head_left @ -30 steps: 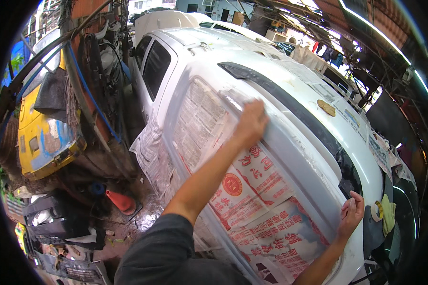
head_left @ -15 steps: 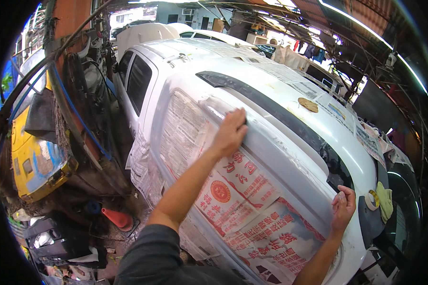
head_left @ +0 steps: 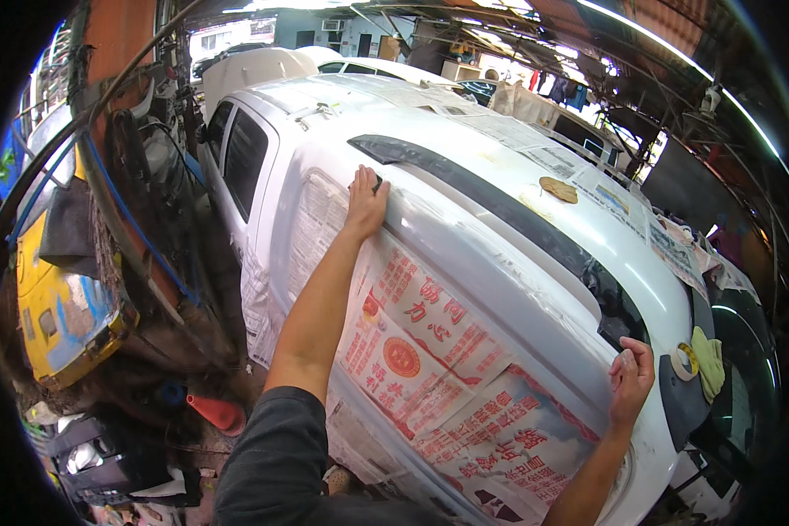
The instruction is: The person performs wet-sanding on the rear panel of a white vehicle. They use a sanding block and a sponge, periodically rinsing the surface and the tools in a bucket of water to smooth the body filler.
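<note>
A white vehicle (head_left: 298,114) carries a canopy with a grey-primed border (head_left: 517,316) around a side panel masked with red-printed paper (head_left: 447,351) and newspaper (head_left: 318,223). My left hand (head_left: 366,200) presses a small dark pad (head_left: 376,182), partly hidden under its fingers, on the border's upper front part. My right hand (head_left: 631,380) is loosely curled at the canopy's rear upper edge, with nothing visible in it. Just right of it are a yellow tape roll (head_left: 685,359) and a pale green cloth (head_left: 708,359). A brown flat piece (head_left: 557,189) lies on the roof.
A yellow car part (head_left: 61,324) and pipes lean by an orange post (head_left: 107,61) at the left. An orange cone (head_left: 215,414) and dark bumper parts (head_left: 101,456) lie low at the left. Further vehicles (head_left: 373,68) stand behind. Metal roof framing hangs overhead.
My left hand has moved forward and up along the grey border, away from my right hand, which stays near the rear edge. The view has shifted, so the vehicle sits slightly further left.
</note>
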A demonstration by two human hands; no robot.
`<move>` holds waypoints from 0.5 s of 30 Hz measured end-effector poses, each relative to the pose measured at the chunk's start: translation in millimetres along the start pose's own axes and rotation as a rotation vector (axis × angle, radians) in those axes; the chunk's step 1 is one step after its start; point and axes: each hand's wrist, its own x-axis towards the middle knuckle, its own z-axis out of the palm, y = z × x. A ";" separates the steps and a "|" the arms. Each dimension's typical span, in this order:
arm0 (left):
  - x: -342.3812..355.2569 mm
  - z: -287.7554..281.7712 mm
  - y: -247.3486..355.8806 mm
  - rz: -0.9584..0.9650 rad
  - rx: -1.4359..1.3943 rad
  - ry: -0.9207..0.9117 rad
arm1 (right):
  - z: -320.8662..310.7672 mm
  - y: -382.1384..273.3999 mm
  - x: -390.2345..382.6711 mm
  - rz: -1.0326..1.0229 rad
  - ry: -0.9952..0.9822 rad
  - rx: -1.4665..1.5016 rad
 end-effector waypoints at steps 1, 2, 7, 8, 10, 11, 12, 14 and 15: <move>-6.1 7.5 8.8 0.004 0.038 -0.007 | -1.1 0.6 -0.3 0.010 0.005 -0.001; -25.1 20.1 19.4 0.091 0.022 -0.060 | -3.0 1.9 -1.1 0.003 0.017 -0.012; -78.8 33.2 76.0 0.412 -0.042 -0.274 | -19.9 -8.8 -1.6 0.064 -0.007 -0.012; -60.6 33.7 57.7 0.347 -0.041 -0.240 | -18.2 -9.6 -0.9 0.074 0.004 0.002; -10.4 2.7 -4.3 0.165 0.033 -0.115 | -2.3 -7.9 1.9 0.099 -0.009 0.076; -10.9 2.0 1.0 0.124 0.035 -0.099 | -4.4 -8.4 1.7 0.091 -0.008 0.057; -18.3 6.2 7.8 0.137 0.060 -0.087 | -3.5 -8.2 2.7 0.084 -0.020 0.046; -47.6 27.1 29.0 0.165 0.106 -0.059 | -5.4 -6.1 2.1 0.062 -0.012 0.012; -77.8 39.8 58.5 0.273 0.039 -0.111 | -10.8 -3.1 1.3 0.049 0.017 -0.011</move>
